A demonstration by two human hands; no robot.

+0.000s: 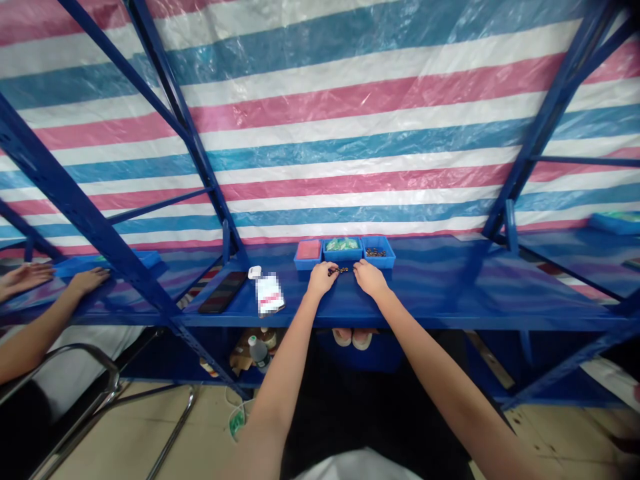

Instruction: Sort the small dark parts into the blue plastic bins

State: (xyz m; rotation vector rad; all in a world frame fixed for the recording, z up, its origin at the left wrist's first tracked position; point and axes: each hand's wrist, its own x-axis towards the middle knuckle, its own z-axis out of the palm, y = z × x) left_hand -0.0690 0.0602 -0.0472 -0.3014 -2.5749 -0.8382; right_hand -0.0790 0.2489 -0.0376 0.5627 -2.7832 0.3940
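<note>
On the blue shelf [415, 293], small dark and gold pieces [342, 270] lie between my two hands. My left hand [323, 279] has its fingers pressed together on one dark piece at its fingertips. To the right, my right hand [369, 276] rests with fingers curled beside the pieces; whatever its fingertips hold is too small to make out. Just behind my hands stand three blue bins in a row: one with a pink block [309, 250], a middle one with green and white packets [342, 245], and a right one with dark and gold pieces [376, 253].
A black phone [223, 292], a white case [255, 272] and a blurred white packet [270, 294] lie left of my arms. Blue metal posts [175, 113] frame the shelf. Another person's hands [90, 280] are at the far left. A bottle [259, 352] stands below.
</note>
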